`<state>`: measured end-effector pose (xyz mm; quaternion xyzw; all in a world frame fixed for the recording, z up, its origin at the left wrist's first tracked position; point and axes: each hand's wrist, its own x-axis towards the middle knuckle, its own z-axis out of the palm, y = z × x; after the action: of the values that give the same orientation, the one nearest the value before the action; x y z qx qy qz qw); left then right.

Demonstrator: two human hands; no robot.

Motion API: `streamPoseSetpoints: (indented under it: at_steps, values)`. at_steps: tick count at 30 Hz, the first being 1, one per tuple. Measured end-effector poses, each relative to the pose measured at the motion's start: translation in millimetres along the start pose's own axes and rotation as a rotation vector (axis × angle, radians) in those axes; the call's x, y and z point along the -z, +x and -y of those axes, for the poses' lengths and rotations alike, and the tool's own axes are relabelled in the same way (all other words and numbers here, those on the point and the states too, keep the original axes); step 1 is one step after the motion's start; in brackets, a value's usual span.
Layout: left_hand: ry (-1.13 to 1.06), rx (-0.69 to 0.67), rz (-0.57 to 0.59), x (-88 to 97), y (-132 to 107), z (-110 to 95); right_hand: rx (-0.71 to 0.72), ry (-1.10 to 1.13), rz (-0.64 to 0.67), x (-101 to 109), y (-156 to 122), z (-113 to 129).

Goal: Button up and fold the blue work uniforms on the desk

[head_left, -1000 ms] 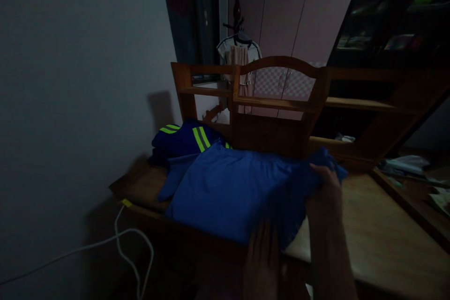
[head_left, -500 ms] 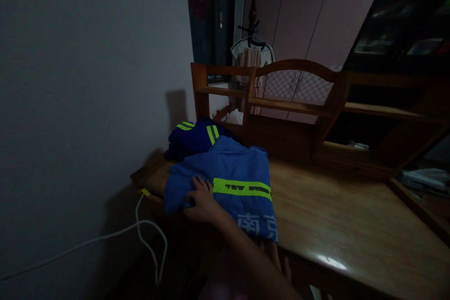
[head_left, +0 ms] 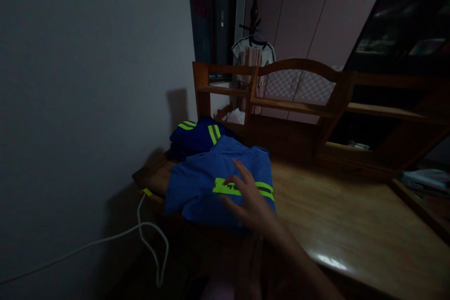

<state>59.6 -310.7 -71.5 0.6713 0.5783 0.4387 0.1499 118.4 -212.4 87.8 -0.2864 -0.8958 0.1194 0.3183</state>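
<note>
A folded blue work garment (head_left: 197, 187) with a yellow-green reflective stripe lies at the left end of a wooden desk (head_left: 333, 215). My right hand (head_left: 251, 204) hovers over or rests lightly on its right part, fingers spread and open, holding nothing. The forearm runs in from the lower right. Behind the garment sits a darker blue garment (head_left: 195, 136) with yellow-green stripes, bunched against the shelf. My left hand is not visible; the bottom edge of the picture is too dark to make out.
A wooden shelf unit (head_left: 291, 103) stands along the back of the desk. A white cable (head_left: 147, 234) hangs off the desk's left corner beside a plain wall. Clothes (head_left: 251, 56) hang on a stand behind, before pink cupboards. Items lie at the far right (head_left: 422, 178).
The blue garment was folded over from right to left, showing its reflective stripe. My right hand pressed its left part, then lifted and moved right. The lower hand has dropped out of sight.
</note>
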Motion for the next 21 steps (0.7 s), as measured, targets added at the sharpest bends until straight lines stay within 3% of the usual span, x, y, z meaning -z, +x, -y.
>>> streamPoseSetpoints:
  at_steps: [2, 5, 9, 13, 15, 18, 21]
  values:
    - [-0.133, 0.086, -0.09, 6.8, 1, 11, -0.135, -0.017, -0.098, 13, -32, -25]
    - [-0.386, 0.242, -0.247, 20.8, 11, 30, -0.256, -0.067, -0.069, 12, -83, -51]
    - [-0.624, 0.394, -0.389, 50.7, 26, 46, -0.274, -0.197, -0.031, -15, -126, -50]
    - [-0.748, 0.532, -0.425, 88.2, 47, 50, -0.257, -0.289, -0.061, -29, -133, -44]
    - [-0.629, 0.573, -0.405, 104.2, 61, 53, -0.231, -0.301, -0.079, -32, -131, -49]
    - [-0.211, 0.567, -0.367, 120.8, 80, 63, -0.2, -0.34, -0.083, -37, -130, -59]
    - [0.142, 0.428, -0.397, 128.9, 90, 76, -0.17, -0.415, -0.061, -43, -131, -65]
